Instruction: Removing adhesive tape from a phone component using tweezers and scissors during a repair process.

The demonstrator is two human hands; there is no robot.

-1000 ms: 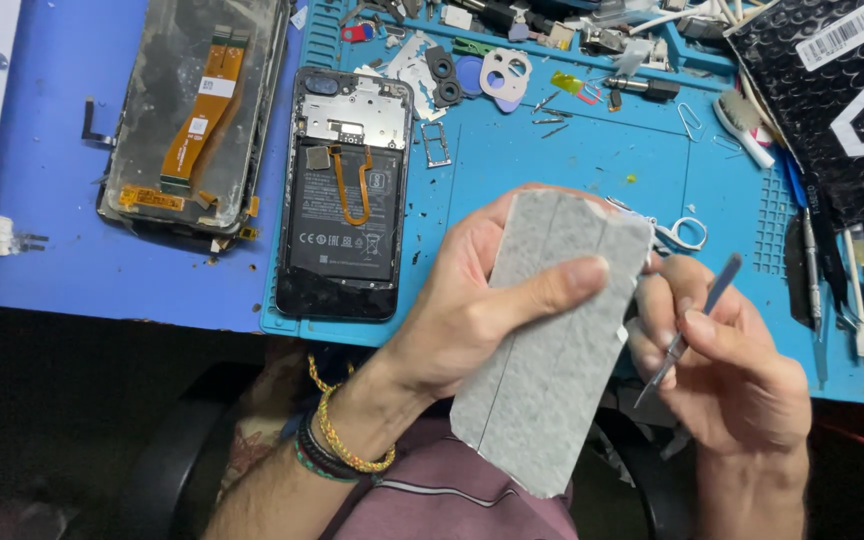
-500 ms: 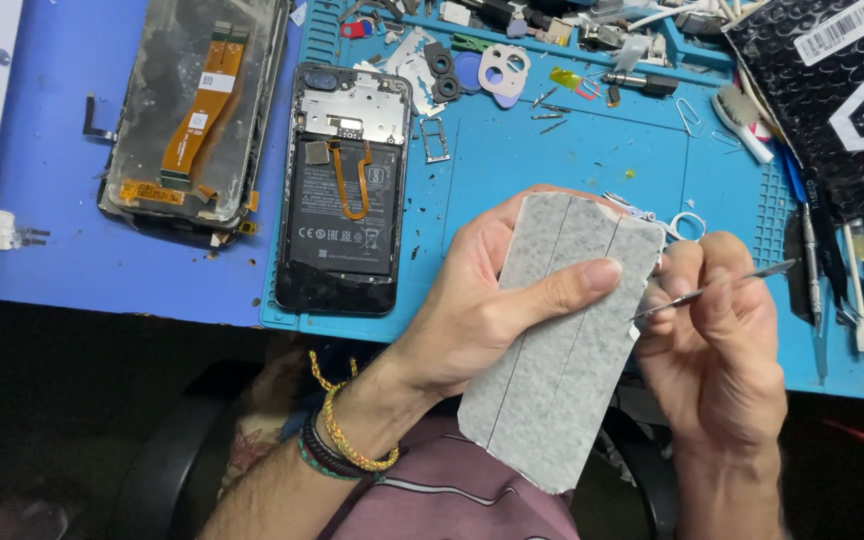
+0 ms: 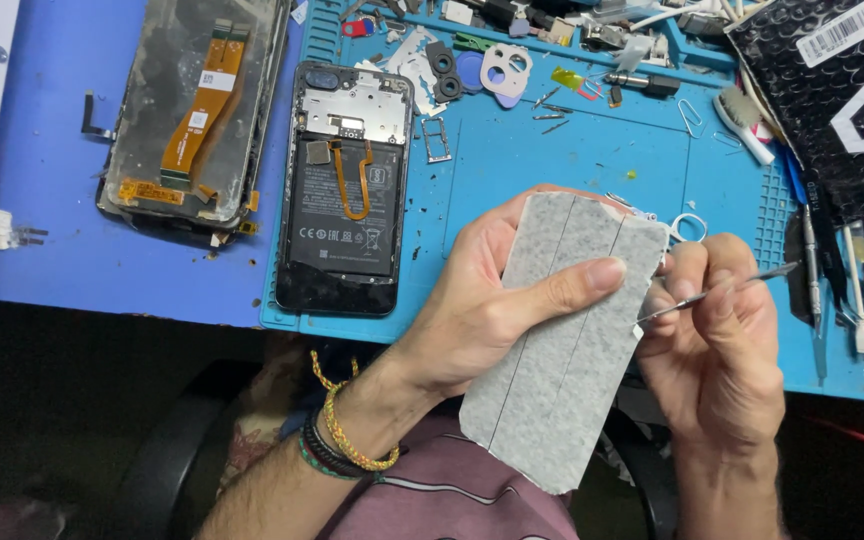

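A blue repair mat (image 3: 552, 170) is covering the bench, and a person is sitting close against its near edge with both hands raised just above it. Nearest the camera, the left hand (image 3: 492, 310) is closing around a grey speckled sheet (image 3: 567, 350), thumb lying across its face and fingers curling behind, so the sheet is standing tilted with its lower end hanging over the lap. Just beside it, the right hand (image 3: 717, 340) is pinching thin metal tweezers (image 3: 717, 288) between thumb and forefinger, the tip touching the sheet's right edge near the top. Working this edge well probably means keeping the sheet braced by the thumb and sliding the tip in flat, so only the top layer is lifting rather than tearing. Beyond the hands, an opened phone (image 3: 347, 190) is lying on the mat with its battery and orange cable showing, well apart from the sheet. To its left a removed screen (image 3: 192, 110) is resting face down, and small parts are lying scattered along the far edge beside a black padded bag (image 3: 832, 90).
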